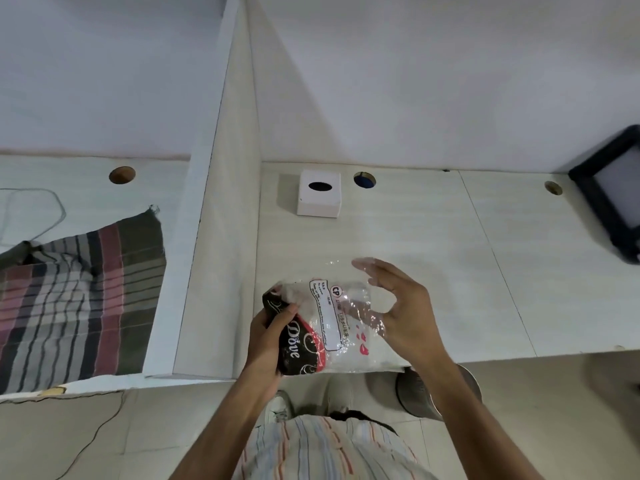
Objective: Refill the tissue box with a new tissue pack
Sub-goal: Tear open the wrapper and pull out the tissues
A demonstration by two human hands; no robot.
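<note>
- Near edge of tabletop (433, 237): left hand (266, 336) fingers pinch tissue pack (322, 323) at its dark end; right hand (398, 306) fingers spread beside the clear film.
- Pack likely light, soft, slippery; hold both ends.
- Far: tissue box (319, 197), well apart.

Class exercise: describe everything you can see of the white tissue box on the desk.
The tissue box is a small white cube, apparently cardboard, standing upright on the pale desk near the back wall. Its top face has one dark oval slot with no tissue showing. It sits beside a round cable hole, not touching it. Neither hand touches it; only the desk does.
</note>
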